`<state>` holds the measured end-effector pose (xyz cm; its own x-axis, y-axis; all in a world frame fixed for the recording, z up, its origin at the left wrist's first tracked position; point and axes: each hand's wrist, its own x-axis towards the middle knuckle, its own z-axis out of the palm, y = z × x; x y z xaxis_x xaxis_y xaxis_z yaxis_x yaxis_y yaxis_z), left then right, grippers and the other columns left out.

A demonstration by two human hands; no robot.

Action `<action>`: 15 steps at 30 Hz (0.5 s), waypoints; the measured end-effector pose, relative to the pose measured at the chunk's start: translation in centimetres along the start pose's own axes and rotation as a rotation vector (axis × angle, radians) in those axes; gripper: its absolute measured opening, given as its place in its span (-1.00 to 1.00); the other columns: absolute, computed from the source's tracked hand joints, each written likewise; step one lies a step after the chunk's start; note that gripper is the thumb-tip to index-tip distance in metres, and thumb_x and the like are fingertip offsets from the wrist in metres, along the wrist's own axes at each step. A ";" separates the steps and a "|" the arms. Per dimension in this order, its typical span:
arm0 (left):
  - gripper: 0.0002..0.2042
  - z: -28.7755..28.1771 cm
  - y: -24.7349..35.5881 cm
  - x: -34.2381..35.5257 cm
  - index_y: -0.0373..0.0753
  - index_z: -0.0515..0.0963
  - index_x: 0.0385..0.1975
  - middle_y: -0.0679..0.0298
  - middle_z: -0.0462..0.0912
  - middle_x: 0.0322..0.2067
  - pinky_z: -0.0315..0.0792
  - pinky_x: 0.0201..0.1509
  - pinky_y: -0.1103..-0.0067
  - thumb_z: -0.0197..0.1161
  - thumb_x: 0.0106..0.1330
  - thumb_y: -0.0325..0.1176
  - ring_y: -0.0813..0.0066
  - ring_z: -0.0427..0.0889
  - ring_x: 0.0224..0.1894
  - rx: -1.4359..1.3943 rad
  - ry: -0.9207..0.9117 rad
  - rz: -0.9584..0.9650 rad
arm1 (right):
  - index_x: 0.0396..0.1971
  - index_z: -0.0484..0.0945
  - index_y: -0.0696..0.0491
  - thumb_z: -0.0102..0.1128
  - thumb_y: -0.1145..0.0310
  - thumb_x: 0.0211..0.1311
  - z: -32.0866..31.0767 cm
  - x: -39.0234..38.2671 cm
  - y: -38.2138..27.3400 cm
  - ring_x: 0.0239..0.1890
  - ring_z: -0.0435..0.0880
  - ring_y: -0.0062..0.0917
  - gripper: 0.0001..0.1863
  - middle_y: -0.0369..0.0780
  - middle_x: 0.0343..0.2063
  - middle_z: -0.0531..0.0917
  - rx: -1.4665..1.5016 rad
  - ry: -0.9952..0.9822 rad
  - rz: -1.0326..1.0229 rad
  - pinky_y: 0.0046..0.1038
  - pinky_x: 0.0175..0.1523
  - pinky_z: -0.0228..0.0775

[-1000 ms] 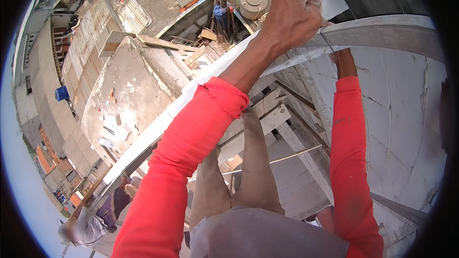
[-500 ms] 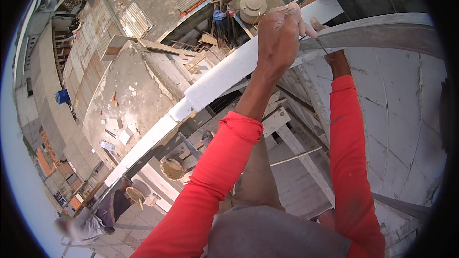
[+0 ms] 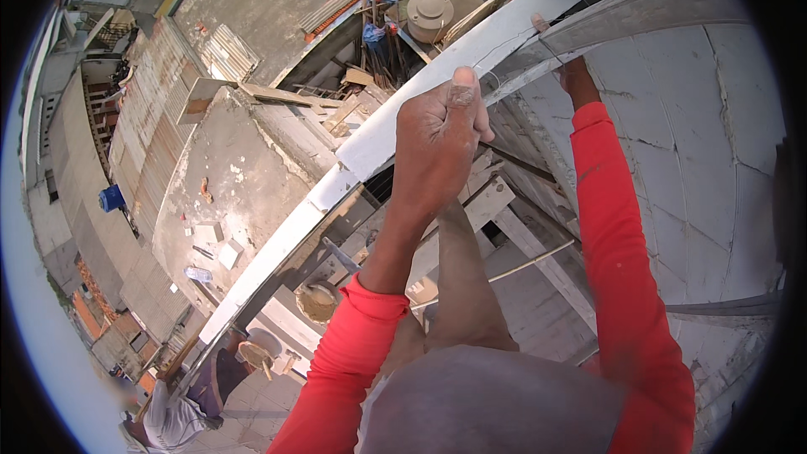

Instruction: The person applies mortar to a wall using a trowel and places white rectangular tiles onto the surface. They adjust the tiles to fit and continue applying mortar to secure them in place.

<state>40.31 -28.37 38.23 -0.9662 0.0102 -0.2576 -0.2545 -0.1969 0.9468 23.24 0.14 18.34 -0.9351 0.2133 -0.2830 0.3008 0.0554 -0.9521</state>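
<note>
My left hand (image 3: pixel 439 143) is closed in a fist, thumb on top, over the long white ledge (image 3: pixel 382 130). A thin wire (image 3: pixel 504 47) loops between this fist and the right hand; its end in the fist is hidden. My right hand (image 3: pixel 577 82) is wrapped round the curved grey strip (image 3: pixel 622 25), partly hidden behind it. One of its fingertips shows above the strip, beside the wire. Both forearms are in red sleeves.
A person (image 3: pixel 181 412) works at the lower left, near a round pan (image 3: pixel 255 355). Below the ledge are wooden planks (image 3: pixel 538 265) and a bucket of mortar (image 3: pixel 318 301). Large grey panels (image 3: pixel 681 160) stand at right. Beyond the ledge lie a rough concrete slab (image 3: pixel 244 168) and a round tank (image 3: pixel 429 15).
My left hand has drawn down and left, away from the right hand, and the wire now shows in a loop between them. The right hand remains at the curved strip.
</note>
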 end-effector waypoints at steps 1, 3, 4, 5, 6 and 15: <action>-0.48 -0.4 -0.5 0.1 -0.28 0.49 -0.54 0.36 0.36 -0.63 0.64 0.08 0.37 -0.02 0.73 -0.10 0.55 0.48 -0.50 0.034 0.004 0.002 | 0.05 0.67 0.19 0.49 0.01 0.33 -0.3 -1.4 0.4 -0.10 0.71 -0.41 -0.45 -0.17 -0.09 0.71 0.016 0.098 0.064 -0.38 0.02 0.60; -0.48 -1.3 -1.5 0.8 -0.29 0.51 -0.51 0.36 0.39 -0.62 0.64 0.04 0.39 0.00 0.72 -0.07 0.58 0.45 -0.51 0.093 0.019 0.065 | 0.00 0.69 0.18 0.39 0.08 0.40 -0.3 -4.4 1.3 -0.19 0.74 -0.39 -0.55 -0.16 -0.18 0.74 0.144 0.147 0.166 -0.37 -0.04 0.63; -0.47 -1.7 -1.9 0.7 -0.29 0.50 -0.52 0.37 0.38 -0.63 0.64 0.04 0.39 0.00 0.72 -0.07 0.59 0.44 -0.51 0.113 0.025 0.022 | 0.00 0.70 0.18 0.35 0.11 0.42 -0.6 -6.0 1.4 -0.20 0.75 -0.39 -0.58 -0.16 -0.19 0.75 0.195 0.200 0.232 -0.36 -0.06 0.63; -0.47 -2.0 -2.3 0.7 -0.29 0.50 -0.52 0.37 0.38 -0.63 0.64 0.04 0.40 0.00 0.72 -0.06 0.60 0.43 -0.52 0.123 0.042 -0.008 | 0.00 0.70 0.20 0.29 0.15 0.45 -0.6 -8.1 1.4 -0.23 0.74 -0.43 -0.61 -0.16 -0.21 0.76 0.159 0.196 0.202 -0.39 -0.09 0.63; -0.46 -2.1 -2.7 0.4 -0.29 0.50 -0.53 0.38 0.38 -0.64 0.64 0.05 0.41 0.01 0.72 -0.06 0.61 0.42 -0.52 0.135 0.059 -0.039 | 0.01 0.70 0.22 0.24 0.20 0.48 0.0 -11.0 1.6 -0.27 0.73 -0.47 -0.63 -0.16 -0.23 0.77 0.104 0.274 0.243 -0.42 -0.12 0.63; -0.44 2.2 -6.3 -5.1 -0.34 0.55 -0.47 0.32 0.44 -0.63 0.30 -0.39 0.50 0.02 0.70 0.02 0.56 0.38 -0.53 0.456 -0.202 -0.001 | 0.26 0.55 0.34 0.20 0.29 0.58 5.1 -23.0 -11.7 -0.34 0.68 -0.60 -0.53 -0.05 -0.17 0.79 0.724 -0.031 -0.059 -0.46 -0.20 0.64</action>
<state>46.77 -25.03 33.96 -0.9430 0.2088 -0.2591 -0.2041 0.2518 0.9460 40.24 -10.42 35.42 -0.9541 0.2014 -0.2217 0.0605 -0.5955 -0.8011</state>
